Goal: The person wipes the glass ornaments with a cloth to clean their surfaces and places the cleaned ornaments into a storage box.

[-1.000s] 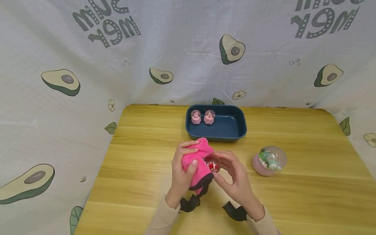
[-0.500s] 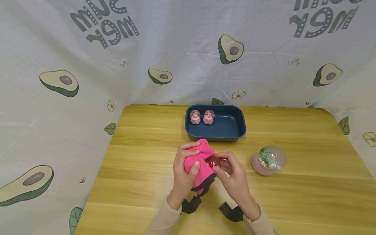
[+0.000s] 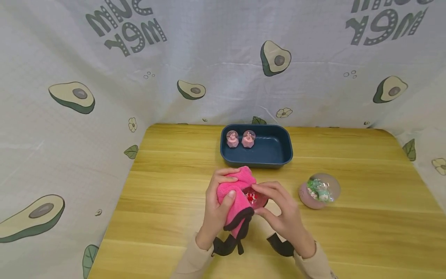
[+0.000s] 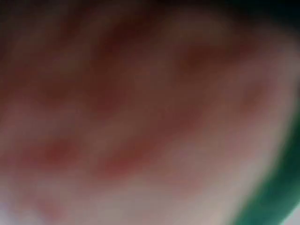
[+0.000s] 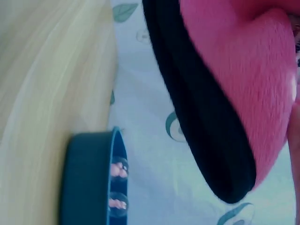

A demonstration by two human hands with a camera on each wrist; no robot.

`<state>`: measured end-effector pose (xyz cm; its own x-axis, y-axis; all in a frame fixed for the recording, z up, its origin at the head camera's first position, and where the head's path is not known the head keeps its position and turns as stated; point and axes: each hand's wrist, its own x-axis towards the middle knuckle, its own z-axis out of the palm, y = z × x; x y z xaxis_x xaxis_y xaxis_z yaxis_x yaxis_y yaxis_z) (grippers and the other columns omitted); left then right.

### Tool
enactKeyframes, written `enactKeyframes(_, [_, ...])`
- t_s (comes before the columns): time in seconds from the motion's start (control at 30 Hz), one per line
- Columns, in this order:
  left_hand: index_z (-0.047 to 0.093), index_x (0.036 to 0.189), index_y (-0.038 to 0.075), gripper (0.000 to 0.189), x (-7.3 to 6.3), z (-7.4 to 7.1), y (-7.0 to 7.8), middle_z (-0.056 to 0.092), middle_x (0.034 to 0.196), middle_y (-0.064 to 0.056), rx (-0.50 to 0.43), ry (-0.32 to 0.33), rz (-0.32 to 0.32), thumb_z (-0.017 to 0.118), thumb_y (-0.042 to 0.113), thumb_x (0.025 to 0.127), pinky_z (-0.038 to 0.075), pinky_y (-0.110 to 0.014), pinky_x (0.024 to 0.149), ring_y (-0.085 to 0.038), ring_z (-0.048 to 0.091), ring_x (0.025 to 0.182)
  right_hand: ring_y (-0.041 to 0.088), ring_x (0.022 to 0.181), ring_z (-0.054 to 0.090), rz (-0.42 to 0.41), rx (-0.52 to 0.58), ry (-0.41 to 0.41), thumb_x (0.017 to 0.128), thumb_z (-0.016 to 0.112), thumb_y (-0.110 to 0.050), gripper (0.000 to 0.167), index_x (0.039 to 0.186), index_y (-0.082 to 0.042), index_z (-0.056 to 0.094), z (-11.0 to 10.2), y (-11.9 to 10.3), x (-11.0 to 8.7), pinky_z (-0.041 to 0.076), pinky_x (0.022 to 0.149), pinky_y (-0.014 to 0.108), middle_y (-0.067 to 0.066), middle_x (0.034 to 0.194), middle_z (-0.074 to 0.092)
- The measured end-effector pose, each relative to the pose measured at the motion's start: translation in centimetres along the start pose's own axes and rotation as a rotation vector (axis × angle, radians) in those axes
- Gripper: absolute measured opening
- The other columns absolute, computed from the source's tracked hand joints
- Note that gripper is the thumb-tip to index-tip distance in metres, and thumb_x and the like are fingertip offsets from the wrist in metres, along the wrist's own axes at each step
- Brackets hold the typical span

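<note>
In the head view my left hand (image 3: pixel 216 203) grips a bunched pink cloth (image 3: pixel 234 195) with black edging, thumb on the near side. The cloth wraps the left side of a small snow globe (image 3: pixel 257 198) with red inside its clear dome. My right hand (image 3: pixel 283 207) holds that globe from the right, fingertips on top and thumb below. Cloth hides part of the globe. In the right wrist view the cloth's fuzzy pink face and black border (image 5: pixel 201 103) fill the upper right. The left wrist view is a close blur of skin.
Behind the hands stands a dark blue tray (image 3: pixel 275 161) with two small pink snow globes (image 3: pixel 248 139) at its left end. A larger snow globe (image 3: pixel 318 190) with a pink base lies tilted at the right on the wooden table (image 3: pixel 167 186). An avocado-print curtain (image 3: pixel 223 77) hangs behind.
The red snow globe was mostly covered by cloth and right fingers half a second ago; now more of it shows. The right hand's fingers have spread wider around it. The tray stays put.
</note>
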<state>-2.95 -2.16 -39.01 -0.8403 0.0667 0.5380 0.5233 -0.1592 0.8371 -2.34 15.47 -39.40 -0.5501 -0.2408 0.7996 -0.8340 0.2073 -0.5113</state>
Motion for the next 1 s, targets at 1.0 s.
enactKeyframes(1.0, [0.049,0.119,0.001,0.040,-0.5,0.2,-1.1,0.046,0.133,-0.017,0.090,-0.001,0.109,0.057,0.031,0.094,0.051,-0.040,0.088,-0.032,0.045,0.122,0.021,0.114,0.053,0.505,0.463,0.200,0.085,0.061,0.011,0.043,0.124,0.015,0.043,1.6,-1.6,-1.4,0.047,0.091,0.023,0.011,0.123,0.054])
